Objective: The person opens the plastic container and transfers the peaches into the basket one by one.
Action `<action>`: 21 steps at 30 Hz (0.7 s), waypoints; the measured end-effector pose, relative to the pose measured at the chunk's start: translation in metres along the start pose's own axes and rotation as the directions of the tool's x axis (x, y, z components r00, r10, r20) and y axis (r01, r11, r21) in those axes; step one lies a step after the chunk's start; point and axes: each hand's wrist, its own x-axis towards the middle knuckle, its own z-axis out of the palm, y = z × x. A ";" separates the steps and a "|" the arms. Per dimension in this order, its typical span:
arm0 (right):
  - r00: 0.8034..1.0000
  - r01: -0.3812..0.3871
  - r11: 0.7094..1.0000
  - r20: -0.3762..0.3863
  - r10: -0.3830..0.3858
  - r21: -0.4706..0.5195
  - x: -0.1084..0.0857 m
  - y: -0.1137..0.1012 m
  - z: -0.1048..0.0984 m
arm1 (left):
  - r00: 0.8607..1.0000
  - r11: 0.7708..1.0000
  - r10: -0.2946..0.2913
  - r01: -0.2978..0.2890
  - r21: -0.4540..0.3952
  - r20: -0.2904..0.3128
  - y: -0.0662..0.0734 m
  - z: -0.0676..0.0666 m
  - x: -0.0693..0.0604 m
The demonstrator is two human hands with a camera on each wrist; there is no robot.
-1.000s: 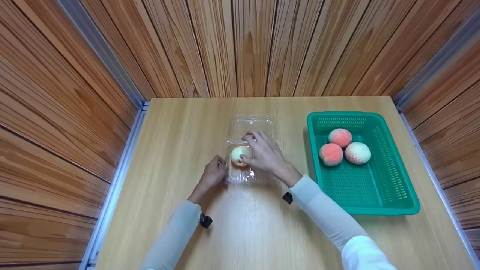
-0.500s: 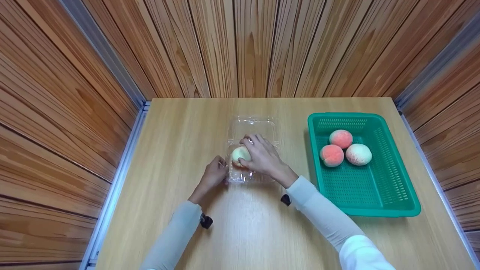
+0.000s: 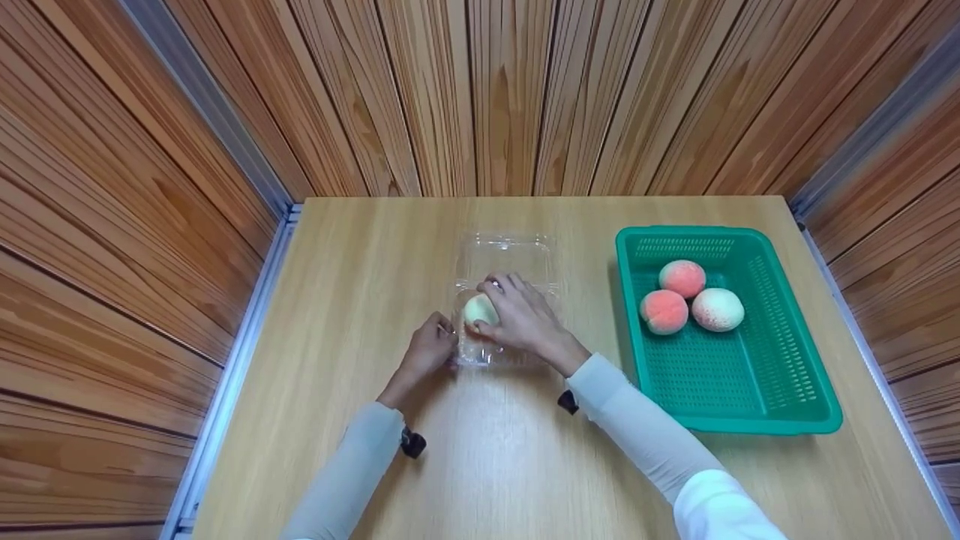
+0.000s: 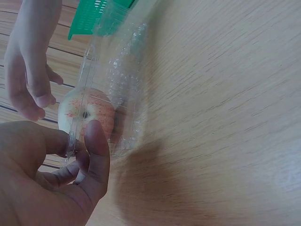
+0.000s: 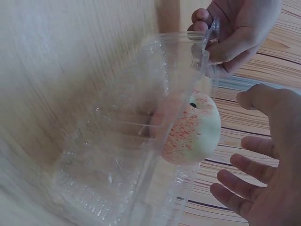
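A pale peach with red flecks (image 5: 193, 129) sits in the left part of a clear plastic clamshell box (image 3: 517, 352), whose lid lies folded back on the far side. My left hand (image 3: 431, 343) pinches the box's left rim between thumb and fingers, plain in the left wrist view. Over the peach hovers my right hand (image 3: 521, 315), hiding part of it in the head view. The right wrist view shows this hand's fingers (image 5: 240, 183) spread and slightly bent, with a gap between them and the peach.
A green plastic basket (image 3: 750, 405) stands on the right of the wooden table (image 3: 480, 465). Inside it, toward the back, three peaches (image 3: 664, 312) lie close together. Wood-plank walls (image 3: 510, 97) enclose the table at the back and sides.
My right hand has shifted slightly left and toward me, covering more of the peach in the head view. The left hand keeps its pinch on the box rim.
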 end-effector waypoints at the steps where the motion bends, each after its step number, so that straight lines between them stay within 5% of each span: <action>1: 1.000 -0.004 1.000 0.005 0.004 0.003 0.000 0.000 0.001 | 1.000 1.000 0.001 -0.001 -0.004 0.001 0.000 0.000 0.000; 21: 0.999 0.014 1.000 0.037 -0.014 -0.009 0.004 0.006 0.013 | 0.999 0.998 0.037 -0.036 0.049 -0.014 0.001 -0.003 -0.001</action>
